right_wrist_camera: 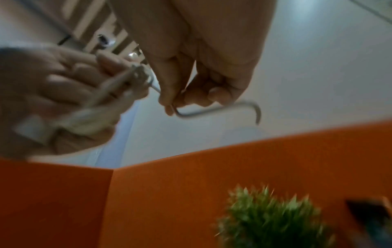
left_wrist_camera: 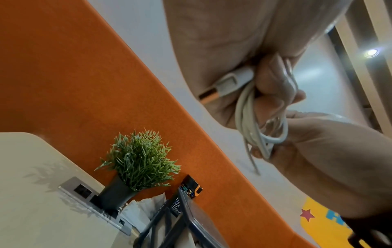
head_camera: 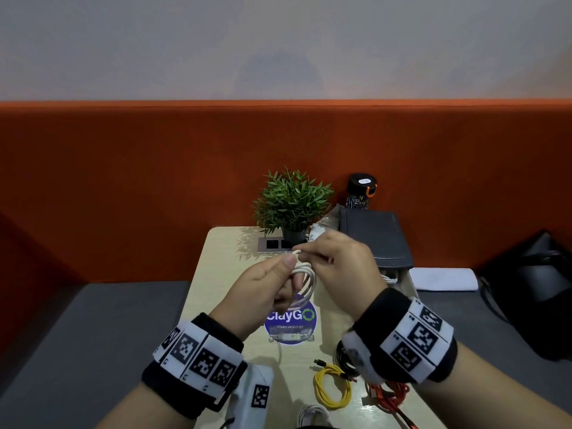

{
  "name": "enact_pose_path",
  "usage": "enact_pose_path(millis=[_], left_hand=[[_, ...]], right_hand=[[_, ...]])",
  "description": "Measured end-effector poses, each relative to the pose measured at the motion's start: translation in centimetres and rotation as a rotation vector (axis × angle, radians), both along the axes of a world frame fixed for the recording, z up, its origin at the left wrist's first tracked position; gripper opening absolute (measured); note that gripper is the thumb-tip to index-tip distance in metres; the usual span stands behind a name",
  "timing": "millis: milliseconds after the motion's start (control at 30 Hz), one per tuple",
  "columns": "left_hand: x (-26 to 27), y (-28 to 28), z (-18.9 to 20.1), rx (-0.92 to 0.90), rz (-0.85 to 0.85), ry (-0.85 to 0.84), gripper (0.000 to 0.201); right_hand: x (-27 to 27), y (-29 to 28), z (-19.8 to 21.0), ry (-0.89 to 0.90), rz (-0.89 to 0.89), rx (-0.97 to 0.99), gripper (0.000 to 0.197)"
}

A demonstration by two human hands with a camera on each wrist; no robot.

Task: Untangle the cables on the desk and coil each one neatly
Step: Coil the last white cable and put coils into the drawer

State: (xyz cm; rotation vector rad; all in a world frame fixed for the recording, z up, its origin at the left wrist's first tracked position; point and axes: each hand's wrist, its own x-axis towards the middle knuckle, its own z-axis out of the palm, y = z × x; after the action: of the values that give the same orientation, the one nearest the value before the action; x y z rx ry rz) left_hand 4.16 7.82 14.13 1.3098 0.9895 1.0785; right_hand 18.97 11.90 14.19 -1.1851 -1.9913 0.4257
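Note:
A white cable point(head_camera: 305, 281) is wound into a small coil and held up above the desk. My left hand point(head_camera: 272, 283) grips the coil between thumb and fingers; the left wrist view shows its strands point(left_wrist_camera: 252, 120) and a USB plug point(left_wrist_camera: 222, 85) against the palm. My right hand point(head_camera: 334, 261) pinches the cable's loose end point(right_wrist_camera: 212, 111) beside the top of the coil. On the desk near me lie a coiled yellow cable point(head_camera: 332, 387), an orange-red cable point(head_camera: 388, 397), a black cable point(head_camera: 345, 360) partly hidden by my right wrist, and another white cable point(head_camera: 312, 414).
A potted plant point(head_camera: 292, 205) stands at the back of the small desk point(head_camera: 216, 274) by a socket plate point(head_camera: 272, 244). A black organiser point(head_camera: 377, 239) and a patterned cup point(head_camera: 360, 190) are at the back right. An orange partition point(head_camera: 123, 181) encloses the desk.

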Motion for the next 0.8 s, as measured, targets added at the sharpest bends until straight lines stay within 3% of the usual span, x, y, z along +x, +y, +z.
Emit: enact_pose_path(millis=[100,167,233,367,500,633,700,800], left_hand=[[-0.1,0.3,0.0,0.033,0.032,0.014,0.042],[-0.4,0.4,-0.1,0.076,0.056,0.057,0.042],[-0.7,0.6,-0.4,0.094,0.088,0.1,0.04],[-0.7,0.9,-0.7,0.181,0.138,0.249,0.034],[-1.2,1.4,-1.2,0.32,0.174,0.504,0.034],[-1.7,1.8,-1.9,0.343,0.203,0.563,0.04],[-1.9,1.9,-2.2,0.319,0.229,0.555,0.037],[-2.1,2.0,-2.0,0.302,0.246,0.54,0.036]], right_hand=[[-0.3,-0.8,0.0,0.332,0.087,-0.449,0.036],[-0.3,-1.3,0.3,0.504,0.18,-0.605,0.042],[-0.4,-1.5,0.3,0.463,0.229,-0.598,0.039],[-0.8,-1.2,-0.4,0.373,0.099,-0.488,0.03],[-1.0,-1.4,-0.8,0.558,0.119,-0.612,0.03],[-1.0,-1.4,-0.7,0.771,0.207,-0.793,0.033],[-0.9,-1.4,-0.6,0.874,0.339,-0.895,0.036],[-0.6,-1.4,-0.1,0.888,0.494,-0.899,0.037]])
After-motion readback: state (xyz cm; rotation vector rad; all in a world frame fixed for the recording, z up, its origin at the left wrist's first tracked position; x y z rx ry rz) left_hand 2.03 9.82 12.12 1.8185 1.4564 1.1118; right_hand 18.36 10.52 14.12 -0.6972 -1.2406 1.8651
